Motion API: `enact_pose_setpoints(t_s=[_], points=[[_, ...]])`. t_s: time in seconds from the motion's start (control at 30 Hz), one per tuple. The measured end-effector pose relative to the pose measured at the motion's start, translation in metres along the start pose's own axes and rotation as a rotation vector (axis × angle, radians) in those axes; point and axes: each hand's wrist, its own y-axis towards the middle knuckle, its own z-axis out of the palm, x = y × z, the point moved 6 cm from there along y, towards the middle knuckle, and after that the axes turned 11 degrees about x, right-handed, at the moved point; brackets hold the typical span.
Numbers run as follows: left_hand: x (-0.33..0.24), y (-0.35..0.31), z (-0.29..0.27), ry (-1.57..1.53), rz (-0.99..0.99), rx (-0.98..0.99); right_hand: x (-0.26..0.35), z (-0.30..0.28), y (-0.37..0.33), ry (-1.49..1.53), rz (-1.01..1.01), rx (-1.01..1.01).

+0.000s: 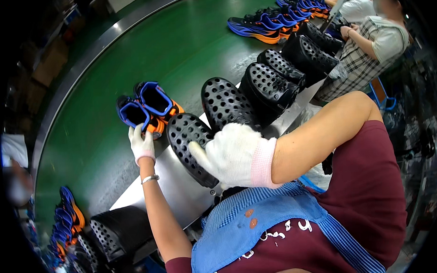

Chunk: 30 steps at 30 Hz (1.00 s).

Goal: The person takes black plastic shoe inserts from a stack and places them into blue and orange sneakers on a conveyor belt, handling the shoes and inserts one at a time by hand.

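Note:
My left hand (142, 145), in a white knitted glove with a pink cuff, has its fingers at the heel of a black sneaker (132, 115) with blue lining and orange trim. The sneaker's mate (155, 101) stands right beside it on the green belt. Nearer to me, my right hand (236, 152) is gloved the same way and closed on a black clog-shaped piece (188, 137) full of round holes. Its thumb lies across the piece, and its other fingers are mostly hidden. A second such piece (227, 101) sits just beyond that hand.
More black perforated pieces (269, 82) line the metal ledge (169, 181) to the right, and another (106, 236) is at lower left. Rows of blue and orange sneakers (258, 29) stand on the green belt (105, 63). A person (369, 49) works at upper right.

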Motion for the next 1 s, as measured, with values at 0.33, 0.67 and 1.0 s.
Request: enact_pose_setpoints(t_s=[0.33, 0.67, 1.0], points=[[-0.013, 0.001, 0.003, 0.051, -0.029, 0.051, -0.092, -0.03, -0.088, -0.083, -0.049, -0.746], [0.018, 0.024, 0.008, 0.039, 0.022, 0.098, -0.173, 0.063, -0.111, 0.317, 0.351, -0.46], [0.034, 0.012, 0.006, -0.108, 0.067, 0.201, -0.173, 0.06, -0.104, 0.362, 0.304, -0.481]])
